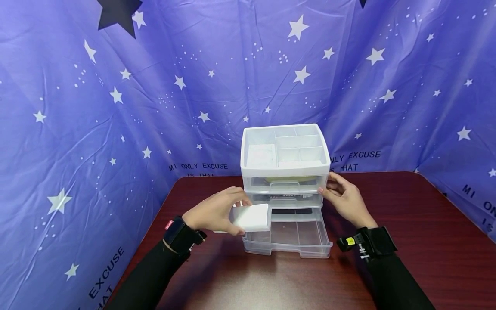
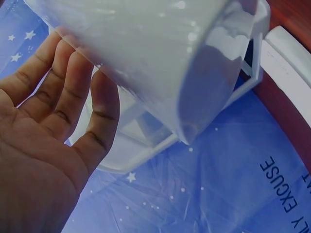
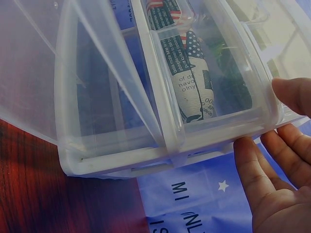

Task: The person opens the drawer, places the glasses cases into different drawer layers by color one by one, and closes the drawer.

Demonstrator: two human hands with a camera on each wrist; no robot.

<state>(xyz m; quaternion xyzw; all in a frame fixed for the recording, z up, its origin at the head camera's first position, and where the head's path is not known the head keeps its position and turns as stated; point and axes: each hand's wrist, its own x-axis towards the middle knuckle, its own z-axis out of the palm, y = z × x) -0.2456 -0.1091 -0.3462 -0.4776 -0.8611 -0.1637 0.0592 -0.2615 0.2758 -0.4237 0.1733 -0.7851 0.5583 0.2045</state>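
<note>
My left hand (image 1: 218,209) grips a white packet (image 1: 253,217) in shiny clear wrapping, thumb below and fingertips along its upper edge. The packet hangs over the left part of the pulled-out bottom drawer (image 1: 286,249), a clear tray with a divider. Above that drawer stands the white drawer unit (image 1: 284,171). With thumb at the front edge and fingers along the side, my right hand (image 1: 346,201) holds the unit's right wall. In the left wrist view, the packet (image 2: 141,43) covers much of the unit.
Two upper drawers are pushed in; one contains a printed item (image 3: 194,87) with stars and lettering. Divided compartments (image 1: 300,142) top the unit. A flat white object (image 2: 286,73) lies on the dark red table (image 1: 407,215). A blue star-patterned curtain (image 1: 232,86) hangs behind.
</note>
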